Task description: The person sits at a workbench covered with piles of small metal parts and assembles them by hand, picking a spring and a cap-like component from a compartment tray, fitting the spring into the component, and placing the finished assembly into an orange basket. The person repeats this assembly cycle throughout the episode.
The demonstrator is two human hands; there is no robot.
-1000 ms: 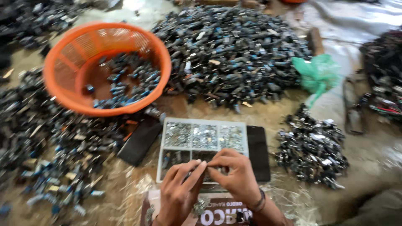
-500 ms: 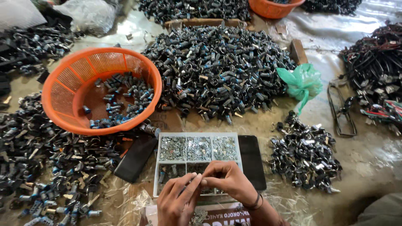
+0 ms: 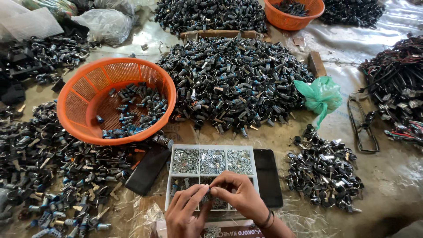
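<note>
Plastic sheeting is covering the floor (image 3: 387,185) where we are sitting, and heaps of small dark metal parts are lying all around us. We are holding both hands over a white compartment tray (image 3: 211,150) close in front of us. Our left hand (image 3: 187,216) and right hand (image 3: 240,198) are meeting fingertip to fingertip above the tray's near row, the fingers pinched together on something very small; we cannot make out the piece itself, only that both hands are closing on it just over the tray.

Three far compartments are showing full of tiny silvery bits. A dark phone (image 3: 269,176) is lying against the tray's right edge and a black flat case (image 3: 147,169) is resting just to its left.

As for progress, we are judging that plenty is left: the big central pile of cylinders (image 3: 233,83) beyond the tray is looking large, and loose parts (image 3: 48,167) are spreading across our left side. An orange basket (image 3: 75,99) at upper left is holding only a shallow layer of blue-tipped pieces, and a smaller heap (image 3: 324,169) is sitting to our right, well apart from a green plastic bag (image 3: 321,94). Which of these are finished pieces, we cannot tell.
</note>
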